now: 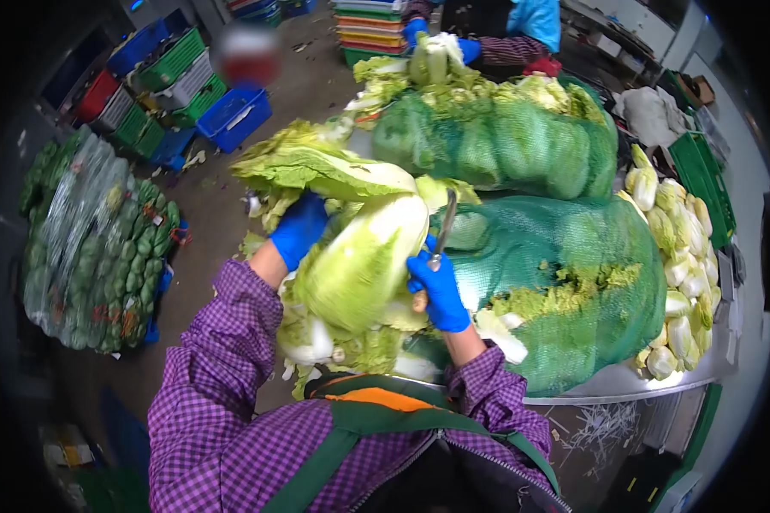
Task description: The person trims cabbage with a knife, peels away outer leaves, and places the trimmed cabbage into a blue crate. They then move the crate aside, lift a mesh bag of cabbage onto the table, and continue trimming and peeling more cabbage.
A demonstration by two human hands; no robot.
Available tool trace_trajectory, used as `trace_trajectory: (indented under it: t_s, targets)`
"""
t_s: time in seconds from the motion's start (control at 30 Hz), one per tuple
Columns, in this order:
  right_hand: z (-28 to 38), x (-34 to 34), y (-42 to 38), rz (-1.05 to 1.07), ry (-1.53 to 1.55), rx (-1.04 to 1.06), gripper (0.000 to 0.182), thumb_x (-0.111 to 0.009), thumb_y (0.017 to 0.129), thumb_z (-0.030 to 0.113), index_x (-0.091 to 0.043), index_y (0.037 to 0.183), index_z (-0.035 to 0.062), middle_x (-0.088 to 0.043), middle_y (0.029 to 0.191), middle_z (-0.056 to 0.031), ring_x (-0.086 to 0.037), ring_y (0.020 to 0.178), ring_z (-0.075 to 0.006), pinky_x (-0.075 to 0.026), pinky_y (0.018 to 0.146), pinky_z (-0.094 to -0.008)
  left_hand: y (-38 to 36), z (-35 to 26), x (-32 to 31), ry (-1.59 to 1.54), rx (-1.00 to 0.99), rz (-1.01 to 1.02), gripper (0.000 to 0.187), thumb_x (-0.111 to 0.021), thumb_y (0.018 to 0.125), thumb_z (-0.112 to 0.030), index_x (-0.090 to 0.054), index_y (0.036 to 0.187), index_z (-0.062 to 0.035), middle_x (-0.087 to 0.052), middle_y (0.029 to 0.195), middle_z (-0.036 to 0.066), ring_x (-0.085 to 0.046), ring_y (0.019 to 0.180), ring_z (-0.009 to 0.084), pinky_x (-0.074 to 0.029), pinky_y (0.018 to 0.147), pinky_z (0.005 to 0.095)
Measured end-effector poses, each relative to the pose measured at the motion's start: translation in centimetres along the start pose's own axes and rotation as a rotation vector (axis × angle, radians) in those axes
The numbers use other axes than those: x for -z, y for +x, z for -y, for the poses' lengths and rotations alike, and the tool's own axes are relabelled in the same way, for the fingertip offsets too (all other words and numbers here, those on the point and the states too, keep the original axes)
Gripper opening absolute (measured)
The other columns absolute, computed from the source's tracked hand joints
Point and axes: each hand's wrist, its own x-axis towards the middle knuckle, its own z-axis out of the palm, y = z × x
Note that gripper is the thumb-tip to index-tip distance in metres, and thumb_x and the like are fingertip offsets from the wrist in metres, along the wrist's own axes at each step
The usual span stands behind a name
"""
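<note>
A large napa cabbage [364,261] is held up in front of me, slightly blurred, with its outer leaves [325,171] peeled back toward the upper left. My left hand [299,229], in a blue glove, grips it from the left under those leaves; the fingertips are hidden. In my right hand [441,289], also blue-gloved, is a knife [447,222], blade pointing up, its handle end showing below the fist. That hand is close against the cabbage's right side. Loose trimmed leaves [368,350] lie beneath the cabbage.
Green mesh sacks of cabbage [573,231] fill the table's middle. Trimmed cabbages [680,256] are piled at the right on the metal tabletop [633,383]. Across the table a person in blue gloves [469,50] works. Wrapped green produce [98,248] and crates [235,115] stand left.
</note>
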Motion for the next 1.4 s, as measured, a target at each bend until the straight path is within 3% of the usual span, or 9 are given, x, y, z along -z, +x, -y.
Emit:
trace_trajectory:
  t_s: [0.07, 0.17, 0.33, 0.43, 0.73, 0.97, 1.07, 1.2, 1.4]
  targets:
    - [-3.4, -2.6, -0.6, -0.042, -0.088, -0.166, 0.066, -0.072, 0.077, 0.015, -0.037, 0.13, -0.0028, -0.05, 0.073, 0.0017, -0.049, 0.054, -0.0067, -0.042, 0.046, -0.0221, -4.2, -1.4, -0.3, -1.457, 0.473, 0.378, 0.055, -0.058, 0.089, -0.031, -0.041, 0.131, -0.0004, -0.046, 0.133, 0.015, -0.046, 0.12, 0.0236, -0.037, 0.1, 0.0348]
    - [-6.0, -3.7, -0.5, -0.105, -0.275, -0.142, 0.06, -0.076, 0.073, 0.021, -0.048, 0.121, -0.0019, -0.057, 0.08, -0.0025, -0.052, 0.057, -0.0087, -0.043, 0.049, -0.0232, -5.9, 2.4, -3.5, -0.467, 0.146, 0.338, 0.087, -0.071, 0.074, -0.045, -0.032, 0.138, -0.0017, -0.04, 0.137, 0.02, -0.038, 0.128, 0.0289, -0.032, 0.105, 0.0366]
    - [-5.5, -4.7, 3.8, -0.042, -0.969, 0.507, 0.072, -0.077, 0.069, 0.035, -0.046, 0.127, 0.0054, -0.059, 0.11, -0.0149, -0.061, 0.095, -0.0279, -0.048, 0.08, -0.0371, -6.9, 2.4, -7.2, -0.279, 0.001, 0.172, 0.102, -0.079, 0.057, -0.055, -0.039, 0.133, 0.0007, -0.045, 0.131, 0.024, -0.044, 0.121, 0.0342, -0.035, 0.102, 0.0404]
    - [-4.5, -5.2, 6.6, 0.081, -1.468, 0.132, 0.064, -0.068, 0.073, 0.04, -0.048, 0.127, 0.011, -0.062, 0.106, -0.015, -0.061, 0.094, -0.0311, -0.049, 0.079, -0.04, -7.4, 2.0, -9.9, -0.201, -0.193, 0.01, 0.107, -0.081, 0.053, -0.049, -0.032, 0.136, -0.0012, -0.049, 0.12, 0.027, -0.048, 0.109, 0.0403, -0.038, 0.094, 0.0442]
    - [-5.0, -0.4, 10.3, -0.127, -0.511, -0.428, 0.032, -0.077, 0.07, 0.026, -0.055, 0.062, 0.0046, -0.051, 0.05, -0.0055, -0.044, 0.035, -0.0144, -0.033, 0.03, -0.0279, -4.6, 3.2, -5.8, 0.107, -0.423, 0.094, 0.105, -0.081, 0.056, -0.035, -0.025, 0.142, -0.01, -0.048, 0.12, 0.019, -0.046, 0.108, 0.0366, -0.037, 0.094, 0.0433]
    - [-8.2, 2.0, 11.5, -0.113, -0.117, -0.662, 0.026, -0.079, 0.07, 0.018, -0.057, 0.066, 0.0036, -0.052, 0.052, -0.0051, -0.045, 0.038, -0.0145, -0.034, 0.035, -0.0297, -9.7, 2.5, -11.6, 0.203, -0.362, -0.286, 0.092, -0.079, 0.06, -0.035, -0.035, 0.137, -0.0102, -0.045, 0.127, 0.017, -0.044, 0.114, 0.0346, -0.036, 0.095, 0.0443]
    - [-6.4, 1.1, 9.2, -0.053, -0.265, -0.49, 0.026, -0.077, 0.072, 0.021, -0.058, 0.068, 0.004, -0.051, 0.055, -0.0033, -0.045, 0.041, -0.0126, -0.036, 0.038, -0.0287, -10.7, 2.1, -11.4, -0.006, -0.108, -0.275, 0.099, -0.081, 0.057, -0.037, -0.031, 0.138, -0.0102, -0.044, 0.128, 0.018, -0.043, 0.114, 0.0357, -0.037, 0.094, 0.0453]
    - [-3.2, 1.9, 2.1, -0.065, -0.441, -0.17, 0.046, -0.067, 0.082, 0.019, -0.046, 0.117, -0.0026, -0.055, 0.071, -0.0034, -0.049, 0.052, -0.0089, -0.039, 0.045, -0.0228, -9.6, 5.1, -10.2, -0.002, -0.083, -0.186, 0.106, -0.082, 0.054, -0.043, -0.027, 0.139, -0.0095, -0.044, 0.126, 0.021, -0.043, 0.115, 0.0387, -0.036, 0.097, 0.0456]
    - [-3.5, -0.2, -7.1, -0.05, -0.763, 0.044, 0.028, -0.052, 0.089, 0.016, -0.05, 0.116, 0.0102, -0.063, 0.079, -0.0107, -0.061, 0.066, -0.0207, -0.048, 0.06, -0.0326, -7.7, 5.5, -7.6, -0.051, -0.227, 0.047, 0.098, -0.08, 0.057, -0.044, -0.033, 0.136, -0.0089, -0.045, 0.126, 0.02, -0.044, 0.116, 0.0365, -0.037, 0.098, 0.0434]
